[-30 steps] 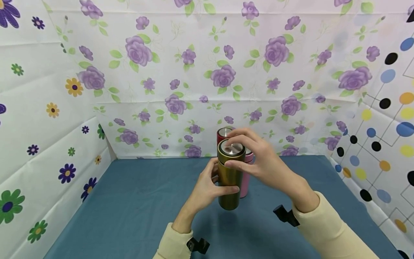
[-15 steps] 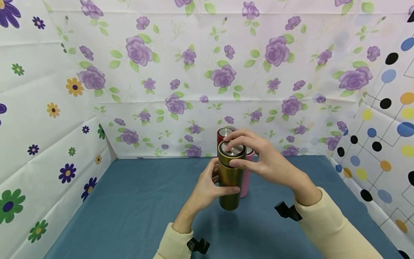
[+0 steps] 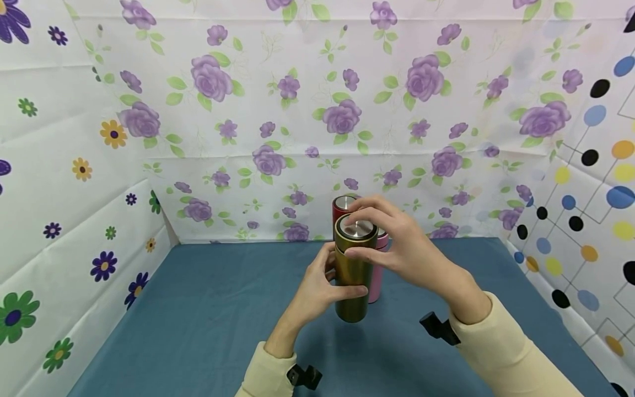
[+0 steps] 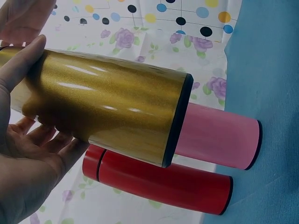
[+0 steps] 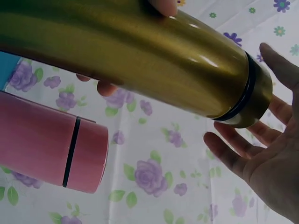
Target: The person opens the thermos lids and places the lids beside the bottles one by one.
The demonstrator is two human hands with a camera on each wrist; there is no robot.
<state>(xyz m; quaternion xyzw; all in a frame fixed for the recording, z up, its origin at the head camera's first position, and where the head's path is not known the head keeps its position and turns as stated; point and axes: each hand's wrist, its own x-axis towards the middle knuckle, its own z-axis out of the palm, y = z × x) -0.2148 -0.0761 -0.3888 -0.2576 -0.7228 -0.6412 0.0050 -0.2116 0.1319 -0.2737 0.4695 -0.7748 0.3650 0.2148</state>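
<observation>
A gold thermos (image 3: 353, 275) stands upright, held in the air above the blue table, its bottom off the cloth. My left hand (image 3: 317, 286) grips its body from the left, the thumb across the front. The right hand (image 3: 404, 248) curves round the thermos lid (image 3: 356, 230) from the right, thumb on the near side, fingers over the far side. In the right wrist view some fingertips (image 5: 212, 139) stand slightly off the lid, and a dark band runs below it. Behind stand a red thermos (image 4: 163, 182) and a pink thermos (image 4: 217, 135), both partly hidden in the head view.
Blue cloth (image 3: 223, 309) covers the table. A flowered sheet (image 3: 297, 110) hangs behind it, with patterned sheets at the left and right sides. Each sleeve carries a small black camera mount (image 3: 439, 328). The red and pink thermoses stand close behind the gold one.
My right hand turned slightly to the right round the lid half a second ago, then came back left. The left hand and the gold thermos have stayed in place.
</observation>
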